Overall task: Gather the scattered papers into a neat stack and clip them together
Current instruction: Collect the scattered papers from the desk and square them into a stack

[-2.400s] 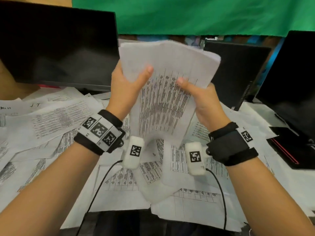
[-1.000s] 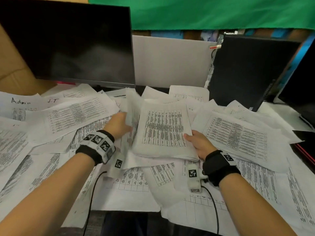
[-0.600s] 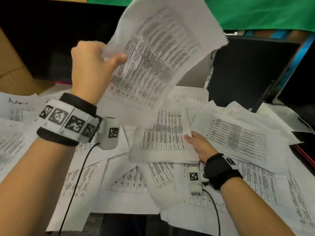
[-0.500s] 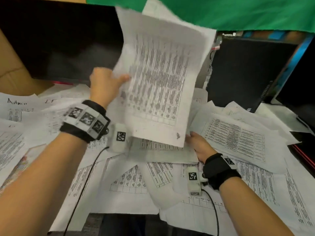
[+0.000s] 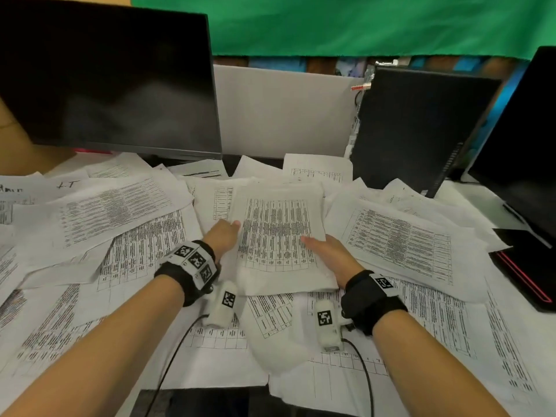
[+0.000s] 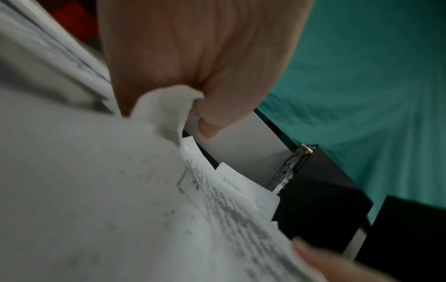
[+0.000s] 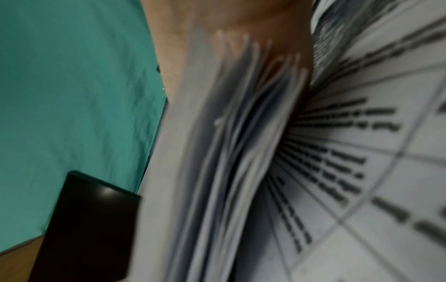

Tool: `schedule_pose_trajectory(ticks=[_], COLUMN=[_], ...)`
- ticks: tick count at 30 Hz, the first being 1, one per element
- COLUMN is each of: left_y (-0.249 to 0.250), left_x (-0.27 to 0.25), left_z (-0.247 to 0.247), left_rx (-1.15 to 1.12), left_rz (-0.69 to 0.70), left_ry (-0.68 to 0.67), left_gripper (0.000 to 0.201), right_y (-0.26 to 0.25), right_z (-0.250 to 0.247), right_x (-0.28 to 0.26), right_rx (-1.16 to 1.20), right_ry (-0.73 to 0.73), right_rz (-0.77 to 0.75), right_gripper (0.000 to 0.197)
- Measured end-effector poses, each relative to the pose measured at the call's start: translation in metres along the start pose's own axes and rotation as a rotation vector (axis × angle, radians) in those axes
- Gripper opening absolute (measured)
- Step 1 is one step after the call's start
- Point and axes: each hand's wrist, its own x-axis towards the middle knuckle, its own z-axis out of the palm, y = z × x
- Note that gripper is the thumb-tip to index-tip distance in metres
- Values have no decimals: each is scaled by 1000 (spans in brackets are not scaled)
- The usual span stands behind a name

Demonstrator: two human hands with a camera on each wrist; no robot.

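A stack of printed papers (image 5: 276, 236) lies in the middle of the desk, on top of scattered sheets (image 5: 120, 212). My left hand (image 5: 224, 236) holds its left edge with the thumb on top. In the left wrist view the fingers (image 6: 210, 118) pinch a curled paper edge (image 6: 166, 106). My right hand (image 5: 326, 252) grips the stack's right edge, thumb on the top sheet. The right wrist view shows the fanned sheet edges (image 7: 229, 152) against my palm (image 7: 217, 28). No clip shows in any view.
Loose sheets (image 5: 397, 242) cover the desk on both sides. A dark monitor (image 5: 105, 79) stands at the back left, a black computer case (image 5: 421, 124) at the back right, another screen (image 5: 523, 145) far right. A black, red-lined device (image 5: 529, 266) lies at the right edge.
My left hand, which held a sheet up in the air, has come down and laid it on the stack. The right hand stayed at the stack's right edge.
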Motion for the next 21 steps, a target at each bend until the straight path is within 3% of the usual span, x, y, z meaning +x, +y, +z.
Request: schedule_pose_trajectory(ticks=[5,9,15,18,21], left_y=[-2,-6,-1,-2,-5], left_x=[5,-6,-5,-9,-15], left_z=[-10,-11,-15,-20,-19], left_rx=[38,317,234,339,496], left_rz=[9,33,133,88,65], left_ry=[104,-33,140,58,-170], left_gripper=[31,21,21,16,12], right_y=[10,9,10,9,9], right_z=[-5,-4,-2,-4,-5], right_x=[6,8,6,6,6], right_rx=[81,128,183,175,175], right_ry=[127,144,83,131,140], right_rz=[2,22,0,22,31], right_gripper=[30,32,33,32,31])
